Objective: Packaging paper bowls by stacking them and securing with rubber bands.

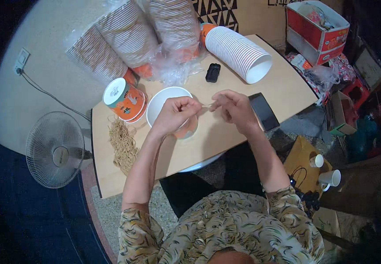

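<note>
My left hand (176, 115) is closed in a pinch over an open paper bucket (158, 102), white inside with an orange outer wall. Facing it, my right hand (238, 112) has its fingers curled and pinched together. A short, thin pale strand (206, 105) spans the gap between both sets of fingertips; it looks like the beige cord piled on the table. That loose heap of cord (123, 147) lies at the table's left edge. Behind it, upside-down orange paper buckets (128, 103) stand stacked beside the open one.
Plastic-wrapped bucket stacks (128, 35) line the table's back left. A long bucket stack (236, 53) lies on its side near a small black object (213, 72). A dark phone (264, 112) rests right of my hand. A fan (58, 152) stands left; red-and-white boxes (318, 31) sit right.
</note>
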Demonstrator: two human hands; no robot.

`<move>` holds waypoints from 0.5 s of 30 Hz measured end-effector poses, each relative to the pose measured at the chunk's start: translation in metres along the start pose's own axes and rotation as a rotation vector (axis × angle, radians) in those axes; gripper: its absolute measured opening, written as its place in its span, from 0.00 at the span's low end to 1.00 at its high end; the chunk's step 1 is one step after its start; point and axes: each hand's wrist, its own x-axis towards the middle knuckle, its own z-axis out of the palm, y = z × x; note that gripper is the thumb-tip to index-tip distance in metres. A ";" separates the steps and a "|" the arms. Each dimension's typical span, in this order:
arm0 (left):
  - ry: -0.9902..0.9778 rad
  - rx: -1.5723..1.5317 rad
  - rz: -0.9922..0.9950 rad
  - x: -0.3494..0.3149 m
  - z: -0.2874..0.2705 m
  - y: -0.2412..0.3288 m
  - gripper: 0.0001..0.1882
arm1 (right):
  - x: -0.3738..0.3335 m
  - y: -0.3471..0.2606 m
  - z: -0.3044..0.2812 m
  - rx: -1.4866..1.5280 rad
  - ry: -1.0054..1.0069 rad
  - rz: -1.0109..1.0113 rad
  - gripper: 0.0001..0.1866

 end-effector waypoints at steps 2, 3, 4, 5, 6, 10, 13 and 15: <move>0.001 -0.007 0.003 0.002 0.001 -0.001 0.09 | -0.003 -0.007 0.002 0.051 -0.037 0.025 0.13; 0.006 -0.017 0.007 0.002 0.001 -0.001 0.09 | -0.004 -0.010 0.004 0.099 -0.078 0.051 0.14; 0.007 -0.015 0.005 0.001 0.002 -0.001 0.09 | -0.003 -0.008 0.004 0.101 -0.079 0.051 0.14; 0.027 -0.031 -0.001 0.001 0.006 0.002 0.09 | -0.002 -0.005 0.002 0.061 -0.098 0.048 0.13; 0.046 -0.047 -0.008 0.001 0.008 0.004 0.09 | -0.001 -0.003 0.001 0.021 -0.118 0.045 0.13; 0.044 0.012 -0.015 0.000 0.004 0.004 0.09 | 0.000 0.004 -0.003 -0.065 -0.113 0.022 0.10; 0.029 0.003 -0.030 -0.003 0.005 0.008 0.10 | 0.000 0.005 -0.005 -0.114 -0.093 -0.015 0.07; 0.027 0.069 -0.003 -0.006 0.006 0.013 0.10 | -0.001 0.004 -0.004 -0.138 -0.046 -0.055 0.05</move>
